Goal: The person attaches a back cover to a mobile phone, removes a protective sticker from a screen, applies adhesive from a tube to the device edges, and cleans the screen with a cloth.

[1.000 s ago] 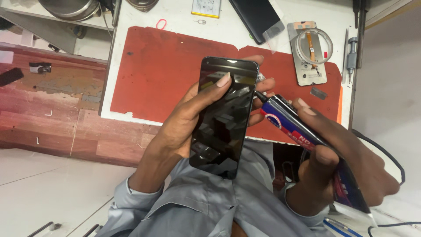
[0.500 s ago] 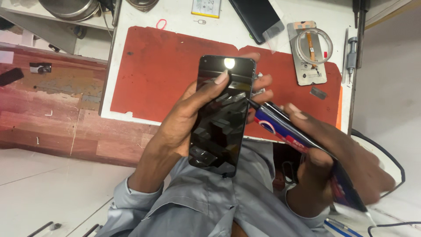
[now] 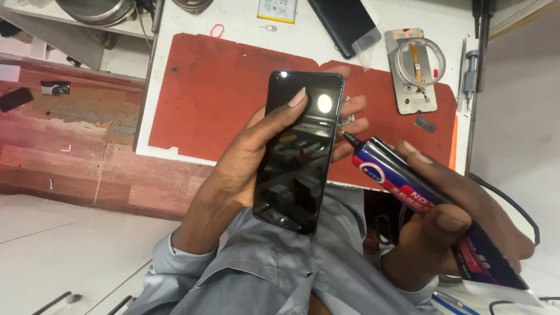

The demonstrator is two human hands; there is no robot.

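White benchtop (image 3: 245,35) is carrying a red work mat (image 3: 221,99), with a second dark phone (image 3: 344,23), a small battery (image 3: 277,10) and a grey part with a round ring (image 3: 415,70) lying along its far edge. Left hand (image 3: 256,157) is gripping a black smartphone (image 3: 297,151) upright above the mat's near edge, thumb lying across the glass and fingers wrapping behind, steadying it so its right edge is facing the nozzle. Right hand (image 3: 461,216) is closing firmly around a blue and red glue tube (image 3: 426,204), angling its black tip just beside that edge, seemingly for a fine bead.
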